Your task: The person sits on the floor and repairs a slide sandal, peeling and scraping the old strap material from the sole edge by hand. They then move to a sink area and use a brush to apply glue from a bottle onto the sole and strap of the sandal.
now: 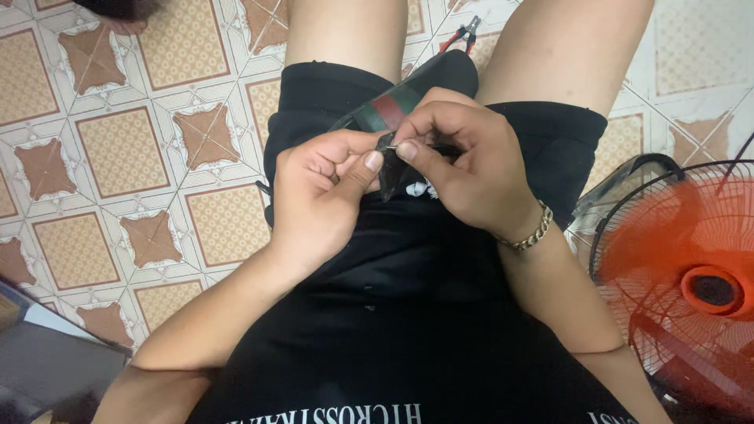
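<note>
We see both hands meeting over the lap, pinching one small dark piece [387, 145] where thumb and forefinger tips come together. The left hand [326, 196] closes its grip on the piece from seven o'clock; the right hand [463, 169], with a chain bracelet [534, 233] at the wrist, closes on it from three o'clock. The piece seems to belong to a black sandal with a green and red band [389, 106], which lies on the thighs and runs off toward one o'clock from the pinch.

We judge the hold to be slight: only fingertips bear on the piece, so a hard pull could make it slip free or tear. The sandal rests loosely and might slide toward the tiled floor [126, 149]. Pliers [463, 33] lie at twelve o'clock, a red fan [691, 283] at four o'clock.
</note>
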